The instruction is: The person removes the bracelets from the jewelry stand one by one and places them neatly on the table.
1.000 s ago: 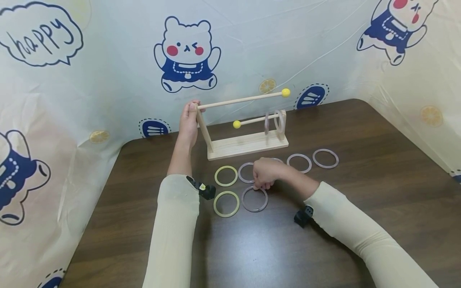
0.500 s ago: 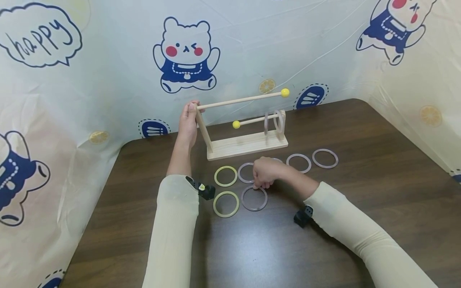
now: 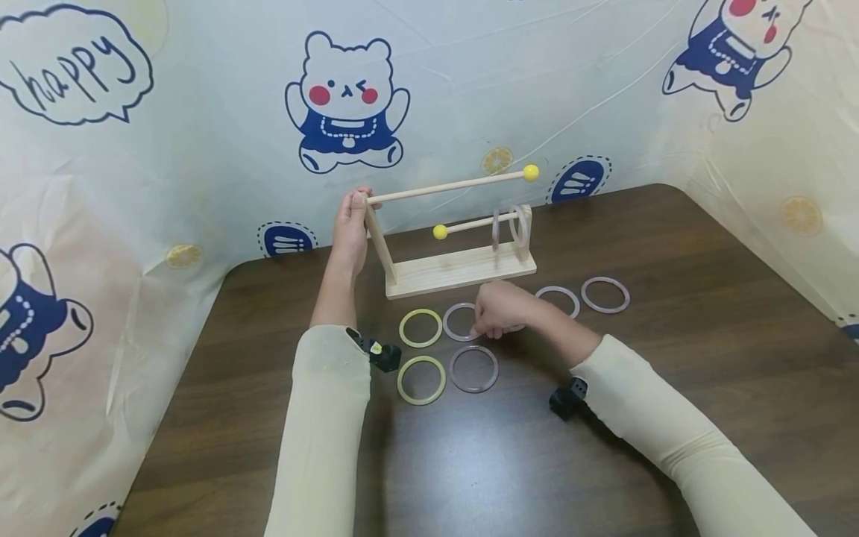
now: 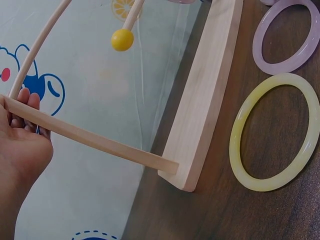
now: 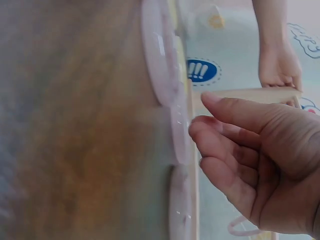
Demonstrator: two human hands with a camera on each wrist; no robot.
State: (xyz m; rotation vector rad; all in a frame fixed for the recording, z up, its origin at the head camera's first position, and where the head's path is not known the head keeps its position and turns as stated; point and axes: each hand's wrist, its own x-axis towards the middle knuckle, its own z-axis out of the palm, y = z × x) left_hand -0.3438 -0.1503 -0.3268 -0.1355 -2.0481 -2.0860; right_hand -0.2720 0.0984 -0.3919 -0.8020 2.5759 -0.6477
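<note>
My left hand [image 3: 351,224] grips the top of the left upright [image 3: 379,239] of a wooden stand [image 3: 456,274], where the long upper rod [image 3: 446,187] begins. A shorter lower rod [image 3: 476,223] comes from the right upright and carries two pale purple rings [image 3: 496,233]. Over the table, my right hand [image 3: 506,307] hovers palm down, fingertips right at the edge of a purple ring [image 3: 446,322]. In the right wrist view its thumb and loosely bent fingers [image 5: 215,142] stand apart with nothing between them. Another purple ring lies partly hidden under this hand.
Two yellow rings [image 3: 421,402] lie left of a nearer purple ring [image 3: 474,391]. Two more purple rings [image 3: 584,294] lie to the right. Yellow balls [image 3: 531,173] cap the rod ends. A printed cloth [image 3: 456,89] hangs behind the dark wooden table [image 3: 671,373].
My right hand has moved away from the nearer purple ring, a little toward the stand, to the purple ring behind it. My left hand stays on the stand.
</note>
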